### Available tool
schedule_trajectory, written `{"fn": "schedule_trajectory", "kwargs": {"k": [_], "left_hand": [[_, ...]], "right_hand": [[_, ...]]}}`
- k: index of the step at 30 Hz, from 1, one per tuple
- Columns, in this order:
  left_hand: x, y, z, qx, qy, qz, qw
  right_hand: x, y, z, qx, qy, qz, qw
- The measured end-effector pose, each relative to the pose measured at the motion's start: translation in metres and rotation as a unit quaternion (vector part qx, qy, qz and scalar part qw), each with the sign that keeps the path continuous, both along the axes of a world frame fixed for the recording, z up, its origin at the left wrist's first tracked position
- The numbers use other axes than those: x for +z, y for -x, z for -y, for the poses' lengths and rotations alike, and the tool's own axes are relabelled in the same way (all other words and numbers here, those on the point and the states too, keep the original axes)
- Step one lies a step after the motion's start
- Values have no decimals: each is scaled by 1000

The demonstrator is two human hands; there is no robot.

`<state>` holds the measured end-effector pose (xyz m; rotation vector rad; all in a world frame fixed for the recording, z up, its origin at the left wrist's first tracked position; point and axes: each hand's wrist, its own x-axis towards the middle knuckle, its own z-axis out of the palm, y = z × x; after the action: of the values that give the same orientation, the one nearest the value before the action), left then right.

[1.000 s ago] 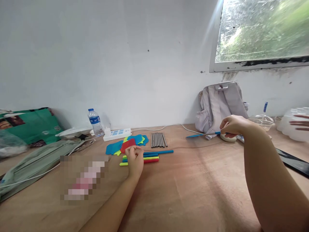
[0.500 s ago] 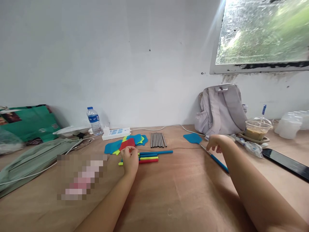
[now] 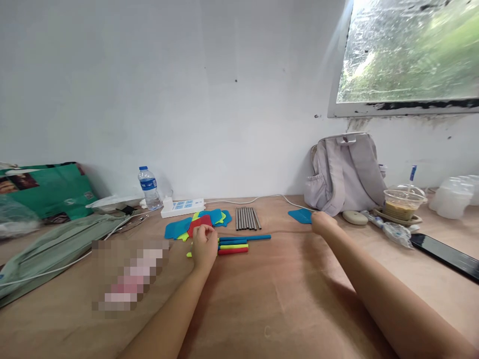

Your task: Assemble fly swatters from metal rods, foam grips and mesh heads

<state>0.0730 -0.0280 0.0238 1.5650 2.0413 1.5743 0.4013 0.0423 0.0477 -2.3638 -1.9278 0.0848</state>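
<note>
My left hand (image 3: 204,244) lies on the wooden table (image 3: 284,299), its fingers curled on the near edge of a red fly-swatter head (image 3: 198,223). That head tops a pile of blue and yellow swatter heads (image 3: 175,229). Blue, yellow and red handles (image 3: 234,245) lie just right of this hand. A row of several grey metal rods (image 3: 246,218) lies behind them. My right hand (image 3: 322,222) is curled on the stem of a blue fly swatter (image 3: 300,215). The swatter's head lies flat on the table and its handle is hidden under my arm.
A grey backpack (image 3: 346,172) leans on the wall at the right. Beside it are an iced drink cup (image 3: 402,202), a phone (image 3: 445,254) and clear containers (image 3: 452,202). A white power strip (image 3: 183,207), a water bottle (image 3: 148,188), a green bag (image 3: 48,189) and grey cloth (image 3: 56,249) sit at the left.
My right hand brought the blue fly swatter down from the air at the right onto the table, then slid forward up to its head. My left hand barely moved.
</note>
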Motion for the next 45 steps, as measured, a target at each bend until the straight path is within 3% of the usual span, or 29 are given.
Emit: {"fn": "schedule_trajectory", "kwargs": {"k": [6, 10, 13, 17, 22, 25, 29, 31, 35, 38, 42, 45], "left_hand": [[-5, 0, -3, -48, 1, -116, 992], [-4, 8, -7, -25, -13, -193, 981], [-1, 22, -11, 19, -8, -207, 978], [-2, 40, -17, 62, 46, -173, 982], [-7, 44, -21, 54, 75, -156, 984], [-5, 33, -16, -10, 3, -176, 984], [5, 0, 5, -201, -108, -240, 944], [7, -20, 16, -276, -94, -282, 914], [1, -41, 26, -291, -3, -214, 933], [-3, -39, 23, -284, 27, -183, 941], [-4, -32, 16, -232, -32, -59, 970], [-4, -31, 12, -192, -75, 58, 977]], "right_hand": [[-28, 75, 10, 189, -87, -87, 974], [-52, 94, 12, 374, -167, -210, 888], [-61, 89, 9, 462, -156, -231, 842], [-63, 78, 2, 458, -158, -227, 845], [-64, 65, -5, 409, -219, -230, 855], [-61, 65, -2, 413, -260, -232, 842], [-54, 84, 14, 485, -308, -168, 801], [-51, 98, 25, 528, -336, -134, 768], [-54, 120, 37, 560, -378, -149, 722], [-62, 120, 28, 468, -406, -215, 755], [-70, 108, 4, 311, -318, -212, 870], [-69, 103, -9, 321, -248, -185, 895]]}}
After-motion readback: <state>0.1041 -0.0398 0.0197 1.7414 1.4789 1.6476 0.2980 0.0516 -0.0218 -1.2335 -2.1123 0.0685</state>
